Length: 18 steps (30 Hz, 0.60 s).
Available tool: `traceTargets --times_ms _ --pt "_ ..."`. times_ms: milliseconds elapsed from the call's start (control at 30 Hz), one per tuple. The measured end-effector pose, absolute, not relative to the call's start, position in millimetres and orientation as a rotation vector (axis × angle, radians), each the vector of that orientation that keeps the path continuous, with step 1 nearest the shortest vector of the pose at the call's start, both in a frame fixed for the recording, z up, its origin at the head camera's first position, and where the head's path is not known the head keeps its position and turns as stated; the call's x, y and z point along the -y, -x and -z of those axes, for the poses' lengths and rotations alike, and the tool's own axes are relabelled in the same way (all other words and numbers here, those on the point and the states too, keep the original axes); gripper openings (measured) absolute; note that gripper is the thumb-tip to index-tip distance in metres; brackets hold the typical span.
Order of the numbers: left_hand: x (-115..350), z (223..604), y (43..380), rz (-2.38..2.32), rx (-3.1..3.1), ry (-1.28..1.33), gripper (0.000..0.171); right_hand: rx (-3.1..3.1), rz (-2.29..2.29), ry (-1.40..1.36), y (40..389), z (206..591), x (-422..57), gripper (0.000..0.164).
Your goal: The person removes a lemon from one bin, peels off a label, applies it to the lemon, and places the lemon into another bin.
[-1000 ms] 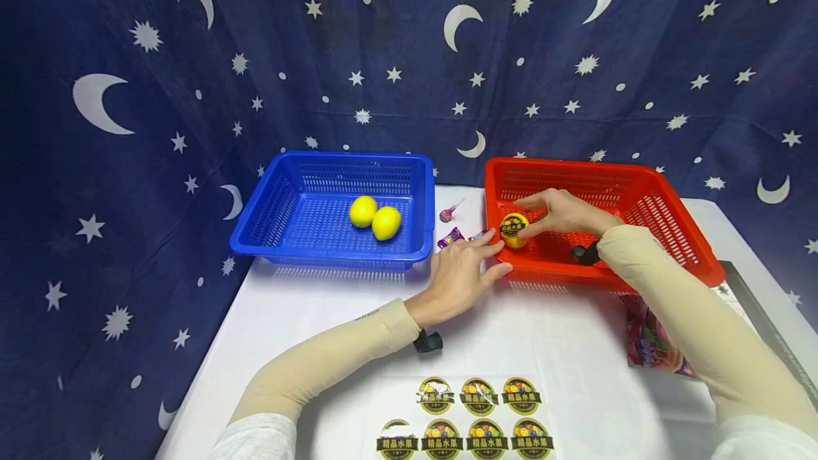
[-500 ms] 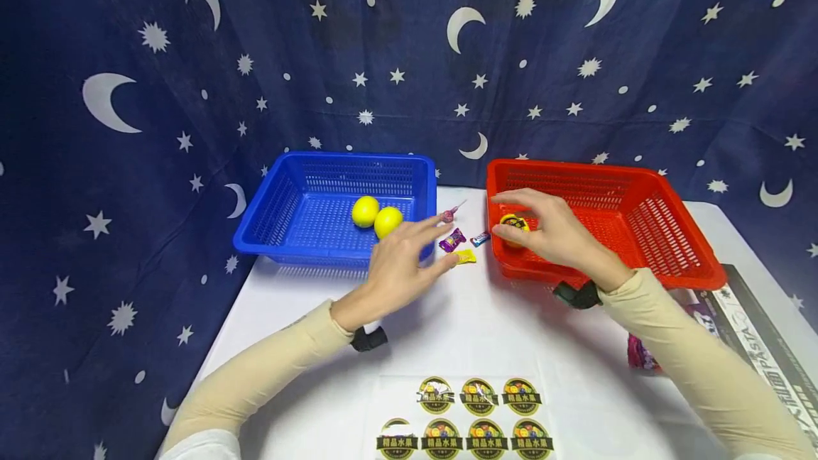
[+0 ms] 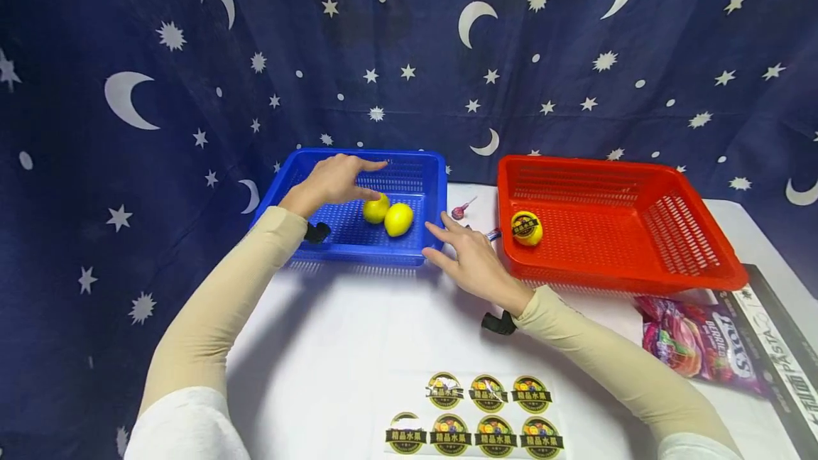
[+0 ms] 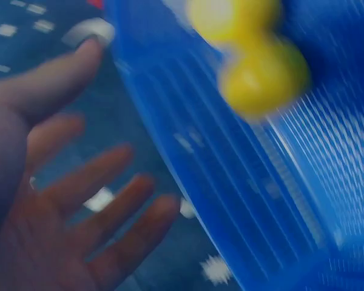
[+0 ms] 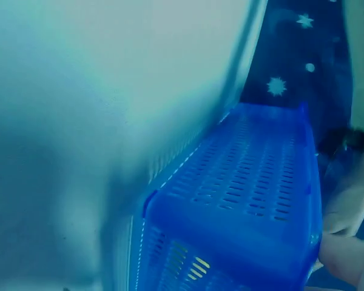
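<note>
Apparently a reach is in hand: the left hand (image 3: 335, 179), thumb and fingers parted, hovers at ten o'clock of two rounded yellow lemons (image 3: 399, 219) in the blue perforated plastic basket (image 3: 358, 255); the right hand (image 3: 469, 258), spread and empty, is by the basket's four o'clock corner; the next move likely calls for gripping one

The blue basket (image 3: 351, 231) gives access from above, but its front wall (image 3: 364, 255) bars level reach to the yellow fruits (image 3: 399, 221)
</note>
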State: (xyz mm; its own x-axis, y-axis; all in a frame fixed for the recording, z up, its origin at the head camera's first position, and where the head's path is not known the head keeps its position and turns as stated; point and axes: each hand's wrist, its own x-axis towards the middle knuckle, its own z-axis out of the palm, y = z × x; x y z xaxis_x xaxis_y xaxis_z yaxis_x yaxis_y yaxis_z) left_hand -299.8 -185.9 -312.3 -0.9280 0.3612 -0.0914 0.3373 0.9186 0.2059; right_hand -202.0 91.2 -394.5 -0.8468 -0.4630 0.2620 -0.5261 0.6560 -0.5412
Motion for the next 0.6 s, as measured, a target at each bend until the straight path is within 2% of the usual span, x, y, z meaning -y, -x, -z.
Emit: traceTargets --times_ms 200,600 --pt "189.7 335.3 338.7 -0.226 -2.724 -0.522 0.073 2.743 -0.963 -0.772 204.6 400.4 -88.1 0.052" --pt "191.0 378.8 355.4 -0.334 -2.691 -0.535 0.072 2.729 -0.979 -0.733 202.9 406.2 -88.6 0.052"
